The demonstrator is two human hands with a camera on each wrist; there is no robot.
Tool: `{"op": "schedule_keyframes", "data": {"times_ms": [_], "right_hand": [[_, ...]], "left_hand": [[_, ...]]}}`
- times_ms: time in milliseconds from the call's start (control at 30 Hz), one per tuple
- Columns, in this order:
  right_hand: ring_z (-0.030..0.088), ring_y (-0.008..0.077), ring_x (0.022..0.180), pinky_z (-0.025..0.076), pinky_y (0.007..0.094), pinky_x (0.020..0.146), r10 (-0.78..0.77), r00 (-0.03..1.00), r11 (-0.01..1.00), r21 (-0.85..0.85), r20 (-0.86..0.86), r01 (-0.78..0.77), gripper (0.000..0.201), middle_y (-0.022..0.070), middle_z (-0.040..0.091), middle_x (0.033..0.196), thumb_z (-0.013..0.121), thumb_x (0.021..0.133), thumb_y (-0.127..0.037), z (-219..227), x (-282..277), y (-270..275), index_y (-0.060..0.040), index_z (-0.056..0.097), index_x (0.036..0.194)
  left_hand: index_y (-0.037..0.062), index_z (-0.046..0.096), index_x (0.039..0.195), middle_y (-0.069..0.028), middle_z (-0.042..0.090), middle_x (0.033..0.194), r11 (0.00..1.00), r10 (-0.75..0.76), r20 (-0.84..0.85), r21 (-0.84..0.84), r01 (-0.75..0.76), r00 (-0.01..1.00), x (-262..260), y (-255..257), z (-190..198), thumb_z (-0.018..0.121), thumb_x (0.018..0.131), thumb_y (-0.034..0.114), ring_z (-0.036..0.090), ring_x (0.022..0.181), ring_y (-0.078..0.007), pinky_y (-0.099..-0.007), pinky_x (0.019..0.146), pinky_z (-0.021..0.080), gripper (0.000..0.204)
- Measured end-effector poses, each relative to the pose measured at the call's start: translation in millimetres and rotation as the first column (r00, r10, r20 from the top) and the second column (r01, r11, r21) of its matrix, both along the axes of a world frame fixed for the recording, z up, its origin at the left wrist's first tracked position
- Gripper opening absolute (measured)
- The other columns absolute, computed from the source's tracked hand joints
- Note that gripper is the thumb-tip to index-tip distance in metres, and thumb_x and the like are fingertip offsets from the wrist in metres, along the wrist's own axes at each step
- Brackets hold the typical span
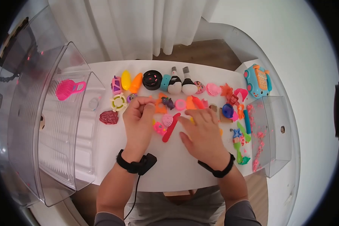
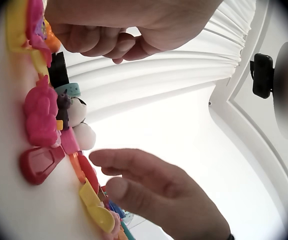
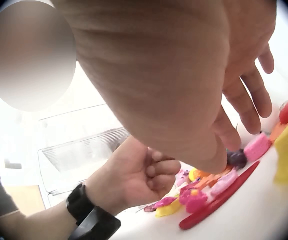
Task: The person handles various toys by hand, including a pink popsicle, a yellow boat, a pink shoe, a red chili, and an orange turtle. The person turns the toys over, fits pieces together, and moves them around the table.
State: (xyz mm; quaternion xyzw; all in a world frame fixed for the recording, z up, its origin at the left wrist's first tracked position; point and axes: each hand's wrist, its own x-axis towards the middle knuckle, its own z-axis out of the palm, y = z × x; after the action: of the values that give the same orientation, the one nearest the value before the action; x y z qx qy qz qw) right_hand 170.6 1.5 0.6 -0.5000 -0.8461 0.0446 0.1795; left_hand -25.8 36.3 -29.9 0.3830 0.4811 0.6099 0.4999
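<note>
My left hand hovers over the left middle of the white table, fingers curled in toward the palm and thumb against the index finger. Nothing shows in its grasp in any view. Across from it, my right hand is spread palm down, with fingers extended and no object held. Between them a red toy knife lies slantwise near my right fingertips. Beside the knife are a bright pink toy and a light pink rounded piece. Just beyond sit a pink ring and a dark purple figure.
Several toys line the far edge, including a black round piece. At left, a clear bin has a pink hairbrush in it. A second clear bin and a blue toy phone stand at right.
</note>
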Motion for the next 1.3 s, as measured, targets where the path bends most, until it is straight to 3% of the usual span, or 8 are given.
{"op": "schedule_keyframes", "data": {"times_ms": [333, 433, 633, 700, 933, 1033, 1100, 1300], "right_hand": [[0.056, 0.0295, 0.127, 0.031, 0.0566, 0.117, 0.035, 0.998, 0.999, -0.022, -0.054, -0.036, 0.044, 0.0086, 0.062, 0.127, 0.077, 0.076, -0.010, -15.1, -14.3, -8.6, -0.0167, 0.068, 0.119], [0.058, 0.0287, 0.124, 0.032, 0.0583, 0.117, 0.038, 0.999, 0.998, 0.046, -0.036, -0.037, 0.031, 0.0081, 0.065, 0.114, 0.074, 0.080, -0.011, -23.3, 0.1, -6.0, -0.0136, 0.068, 0.110], [0.059, 0.0289, 0.112, 0.037, 0.0573, 0.112, -0.036, 0.979, 0.994, 0.097, -0.202, 0.056, 0.018, 0.0080, 0.064, 0.106, 0.074, 0.079, -0.011, -27.8, 14.1, 6.4, -0.0113, 0.067, 0.096], [0.058, 0.0296, 0.110, 0.037, 0.0568, 0.111, -0.058, 0.981, 0.992, 0.103, -0.185, 0.079, 0.019, 0.0083, 0.063, 0.105, 0.075, 0.078, -0.012, -27.0, 14.2, 7.2, -0.0101, 0.066, 0.095], [0.057, 0.0324, 0.107, 0.038, 0.0538, 0.110, -0.060, 0.991, 0.992, 0.101, -0.122, 0.073, 0.026, 0.0101, 0.061, 0.102, 0.077, 0.077, -0.016, -35.6, 18.4, 6.4, -0.0070, 0.062, 0.097], [0.057, 0.0325, 0.107, 0.039, 0.0528, 0.108, -0.064, 0.986, 0.994, 0.081, -0.155, 0.077, 0.025, 0.0108, 0.060, 0.103, 0.077, 0.077, -0.015, -35.9, 19.4, 7.6, -0.0070, 0.061, 0.094], [0.057, 0.0324, 0.106, 0.040, 0.0520, 0.107, -0.058, 0.980, 0.996, 0.054, -0.190, 0.070, 0.025, 0.0103, 0.061, 0.100, 0.078, 0.077, -0.014, -32.5, 21.0, 8.8, -0.0078, 0.060, 0.093], [0.060, 0.0317, 0.093, 0.043, 0.0460, 0.102, -0.081, 0.910, 0.997, -0.039, -0.406, 0.071, 0.022, 0.0084, 0.063, 0.092, 0.079, 0.084, -0.012, -27.2, 22.2, 9.7, -0.0085, 0.059, 0.093]], "left_hand": [[0.0058, 0.067, 0.106, 0.0083, 0.055, 0.076, 1.000, 0.001, 0.005, -0.010, 0.000, 1.000, -0.4, -0.8, 0.9, 0.060, 0.101, 0.009, 0.040, 0.060, 0.0020, -0.0177, 0.051, 0.028, 0.008], [0.0007, 0.065, 0.107, 0.0020, 0.066, 0.092, 0.999, -0.029, -0.010, -0.032, 0.028, 1.000, -0.2, -1.6, 0.6, 0.061, 0.101, 0.002, 0.053, 0.076, 0.0003, -0.0178, 0.066, 0.041, 0.008], [0.0058, 0.065, 0.105, 0.0090, 0.049, 0.073, 0.999, -0.026, -0.052, -0.020, 0.025, 0.998, -0.6, -0.6, -4.7, 0.060, 0.101, 0.010, 0.034, 0.057, 0.0018, -0.0188, 0.049, 0.025, 0.008], [0.0009, 0.066, 0.106, 0.0046, 0.062, 0.088, 0.999, -0.017, -0.002, -0.051, 0.016, 1.000, -3.2, -1.2, -2.6, 0.062, 0.100, 0.003, 0.050, 0.076, 0.0000, -0.0173, 0.068, 0.040, 0.007], [0.0013, 0.066, 0.106, 0.0045, 0.062, 0.088, 0.999, -0.006, -0.018, -0.038, 0.006, 1.000, -4.2, -1.0, -4.0, 0.061, 0.100, 0.003, 0.050, 0.076, 0.0000, -0.0175, 0.068, 0.040, 0.008], [0.0059, 0.066, 0.108, 0.0089, 0.051, 0.074, 1.000, -0.023, -0.063, 0.008, 0.024, 0.998, 0.0, -1.7, -3.9, 0.059, 0.103, 0.009, 0.035, 0.056, 0.0021, -0.0182, 0.049, 0.025, 0.009], [0.0011, 0.065, 0.108, 0.0045, 0.063, 0.088, 0.998, -0.057, 0.000, -0.040, 0.057, 0.998, 0.6, -3.9, -2.0, 0.060, 0.101, 0.002, 0.050, 0.075, 0.0006, -0.0170, 0.067, 0.039, 0.009], [0.0040, 0.066, 0.113, 0.0067, 0.060, 0.082, 0.952, -0.303, -0.138, -0.004, 0.306, 0.943, 10.8, -11.8, 6.7, 0.062, 0.101, 0.002, 0.046, 0.068, 0.0007, -0.0173, 0.062, 0.036, 0.013]]}}
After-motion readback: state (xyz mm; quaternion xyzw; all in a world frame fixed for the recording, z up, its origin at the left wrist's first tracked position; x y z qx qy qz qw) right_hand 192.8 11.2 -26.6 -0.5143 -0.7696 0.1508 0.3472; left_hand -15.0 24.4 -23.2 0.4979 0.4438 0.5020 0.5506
